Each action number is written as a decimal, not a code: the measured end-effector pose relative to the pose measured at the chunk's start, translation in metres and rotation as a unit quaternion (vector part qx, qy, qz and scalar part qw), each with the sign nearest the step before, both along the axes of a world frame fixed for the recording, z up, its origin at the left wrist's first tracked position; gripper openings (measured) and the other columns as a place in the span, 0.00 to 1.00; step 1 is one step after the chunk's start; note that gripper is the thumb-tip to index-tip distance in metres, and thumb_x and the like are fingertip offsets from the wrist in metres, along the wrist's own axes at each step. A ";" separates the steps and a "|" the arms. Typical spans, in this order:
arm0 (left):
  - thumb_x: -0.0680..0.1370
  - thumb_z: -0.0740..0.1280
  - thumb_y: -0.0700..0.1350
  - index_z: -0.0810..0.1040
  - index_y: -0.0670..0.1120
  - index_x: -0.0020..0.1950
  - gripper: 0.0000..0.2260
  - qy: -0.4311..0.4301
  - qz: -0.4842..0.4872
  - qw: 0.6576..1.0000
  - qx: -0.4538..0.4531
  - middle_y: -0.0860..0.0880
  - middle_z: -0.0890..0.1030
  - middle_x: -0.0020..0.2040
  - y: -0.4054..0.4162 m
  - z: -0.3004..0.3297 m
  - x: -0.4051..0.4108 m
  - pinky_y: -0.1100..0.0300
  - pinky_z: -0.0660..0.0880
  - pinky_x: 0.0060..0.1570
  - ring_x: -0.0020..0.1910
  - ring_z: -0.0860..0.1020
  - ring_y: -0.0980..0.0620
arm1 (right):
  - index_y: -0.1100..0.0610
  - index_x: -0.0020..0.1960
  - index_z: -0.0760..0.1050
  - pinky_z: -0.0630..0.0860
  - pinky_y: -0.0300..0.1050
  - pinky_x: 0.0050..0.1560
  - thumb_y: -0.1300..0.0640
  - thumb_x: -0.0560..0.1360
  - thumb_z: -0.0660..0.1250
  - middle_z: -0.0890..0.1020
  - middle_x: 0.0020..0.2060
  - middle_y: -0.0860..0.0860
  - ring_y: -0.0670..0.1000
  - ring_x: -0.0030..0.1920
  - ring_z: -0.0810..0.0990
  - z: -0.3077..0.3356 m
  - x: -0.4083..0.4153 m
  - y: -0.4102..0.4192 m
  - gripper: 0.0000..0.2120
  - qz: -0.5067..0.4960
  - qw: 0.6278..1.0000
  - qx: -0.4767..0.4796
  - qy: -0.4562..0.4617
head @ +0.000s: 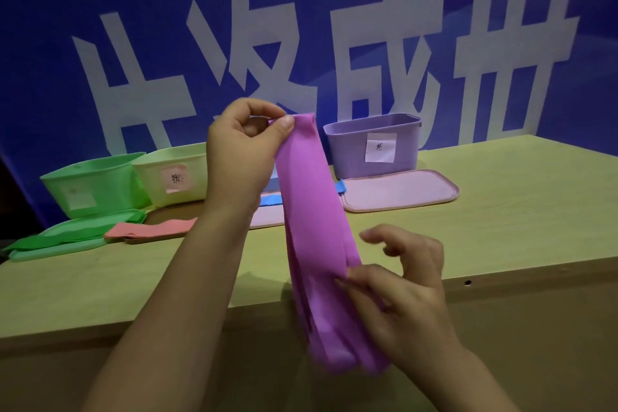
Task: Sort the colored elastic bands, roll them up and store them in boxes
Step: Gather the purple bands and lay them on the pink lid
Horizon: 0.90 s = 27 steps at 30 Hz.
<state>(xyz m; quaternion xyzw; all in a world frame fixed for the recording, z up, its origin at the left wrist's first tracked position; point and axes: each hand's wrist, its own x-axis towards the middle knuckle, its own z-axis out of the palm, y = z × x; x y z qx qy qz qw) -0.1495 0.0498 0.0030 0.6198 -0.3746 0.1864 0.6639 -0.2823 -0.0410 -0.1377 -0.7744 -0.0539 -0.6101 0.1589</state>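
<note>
Purple band (311,211) hangs near-vertical, pinched by left hand (240,150).

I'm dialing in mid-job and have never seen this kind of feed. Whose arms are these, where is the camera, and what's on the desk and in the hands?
There is no machine: a person works bare-handed, and the single picture comes from a camera on their head, looking forward and down. The left hand pinches the top end of a purple elastic band, which hangs folded over the table edge; the right hand pinches it lower down. At the back stand three open boxes: a green box, a pale yellow box and a purple box, each with a paper label. A pink lid lies before the purple box. At left, a green band lies on a green lid, beside a pink band.
</note>
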 end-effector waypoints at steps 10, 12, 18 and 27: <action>0.75 0.70 0.40 0.76 0.51 0.43 0.06 0.058 0.037 0.998 0.005 0.52 0.80 0.39 -0.005 -0.008 0.024 0.60 0.79 0.43 0.40 0.79 0.56 | 0.51 0.47 0.74 0.69 0.47 0.49 0.53 0.75 0.63 0.75 0.45 0.40 0.41 0.46 0.73 0.022 -0.009 -0.009 0.02 0.056 0.994 -0.002 0.091; 0.75 0.69 0.40 0.76 0.51 0.43 0.06 0.061 0.036 0.997 0.016 0.53 0.80 0.39 -0.006 -0.009 0.026 0.60 0.78 0.42 0.40 0.79 0.56 | 0.54 0.45 0.76 0.69 0.44 0.49 0.54 0.75 0.64 0.77 0.47 0.42 0.44 0.47 0.74 0.025 -0.013 -0.008 0.04 0.065 0.995 -0.016 0.072; 0.75 0.69 0.39 0.76 0.51 0.43 0.07 0.076 0.046 0.996 0.027 0.53 0.79 0.40 -0.006 -0.012 0.027 0.59 0.79 0.43 0.41 0.79 0.55 | 0.42 0.48 0.66 0.70 0.40 0.43 0.43 0.76 0.52 0.75 0.39 0.41 0.44 0.42 0.72 0.021 -0.009 -0.010 0.06 0.126 0.950 0.072 0.277; 0.75 0.69 0.40 0.75 0.53 0.43 0.07 0.045 0.036 0.998 0.025 0.55 0.80 0.40 -0.004 -0.009 0.024 0.62 0.78 0.43 0.41 0.79 0.58 | 0.45 0.44 0.72 0.73 0.45 0.52 0.48 0.71 0.66 0.78 0.47 0.41 0.45 0.53 0.77 0.014 -0.001 -0.020 0.04 0.251 0.920 0.148 0.261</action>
